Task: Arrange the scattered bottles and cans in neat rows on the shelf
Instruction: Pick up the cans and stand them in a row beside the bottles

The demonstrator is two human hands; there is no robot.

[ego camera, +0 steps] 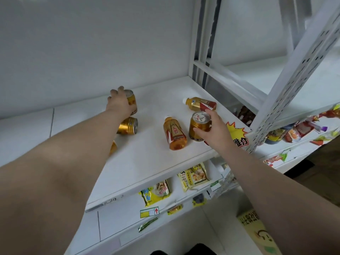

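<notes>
Head view of a white shelf board [150, 162], with positions read as clock directions from the board's middle.

- **Left hand:** The left hand [119, 104] reaches to 10 o'clock. Its fingers curl over the top and side of the rear gold can [132, 103], which stands about upright near the back wall.
- **Toppled can:** Just in front of that can, at 9 o'clock, the toppled gold can [127, 126] lies on its side with its lid facing 3 o'clock.
- **Hidden object:** At 8 o'clock a gold object [113, 147] shows only as an edge from behind the left forearm. It cannot be told whether this is a can or a bottle.
- **Right hand:** At 3 o'clock the right hand [215, 132] grips the front gold can [198, 126]. The thumb is on its near side and the fingers wrap its far rim. The can is upright, close to the board's front edge.
- **Bottles:** The near amber bottle [174, 134] lies flat just beside that can, on its 9 o'clock side, with its cap pointing to the wall. The far amber bottle [200, 104] lies flat at 1 o'clock, its white cap pointing to 9 o'clock.
- **Surroundings:** A starburst sticker [237, 134] hangs at the front edge by the perforated upright [294, 70]. Yellow snack packets [195, 176] lie on the lower shelf [128, 230].
</notes>
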